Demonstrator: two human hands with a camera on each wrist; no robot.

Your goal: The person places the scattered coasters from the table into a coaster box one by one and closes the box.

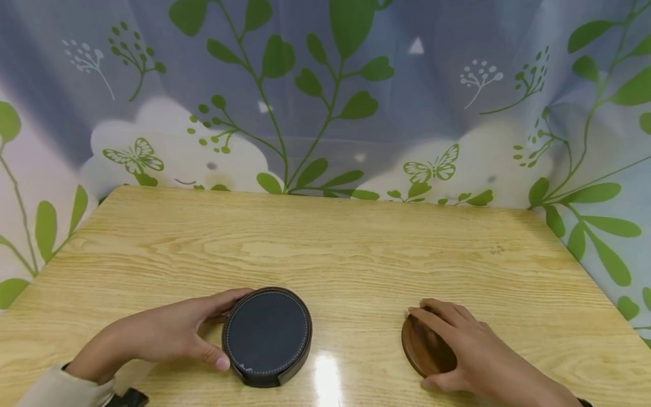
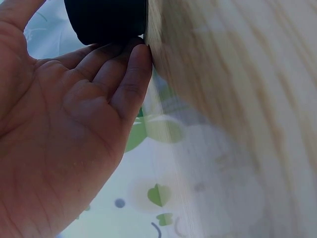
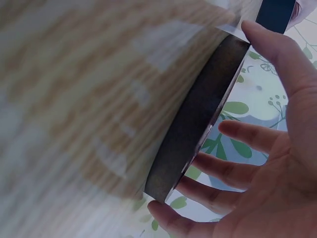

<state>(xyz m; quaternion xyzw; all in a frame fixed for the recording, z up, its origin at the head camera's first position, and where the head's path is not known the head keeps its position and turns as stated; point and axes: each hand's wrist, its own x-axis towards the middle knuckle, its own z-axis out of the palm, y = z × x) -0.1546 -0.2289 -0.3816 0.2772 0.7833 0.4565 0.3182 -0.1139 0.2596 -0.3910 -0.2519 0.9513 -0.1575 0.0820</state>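
A round black coaster holder (image 1: 268,333), with light stitching around its top, sits on the wooden table. My left hand (image 1: 168,333) lies at its left side, thumb by the near edge and fingers by the far-left edge. In the left wrist view those fingers (image 2: 124,84) are fairly straight and reach the holder's dark side (image 2: 106,20). To the right, a glossy brown wooden coaster (image 1: 424,347) lies flat. My right hand (image 1: 468,347) spans it from the right, thumb at the near rim and fingers at the far rim. The right wrist view shows the coaster's dark edge (image 3: 198,119) between thumb and little finger.
The light wooden table (image 1: 325,243) runs back to a curtain (image 1: 315,102) printed with leaves and butterflies, which also hangs along both sides. A bright light reflection (image 1: 327,376) lies on the tabletop between the two round objects.
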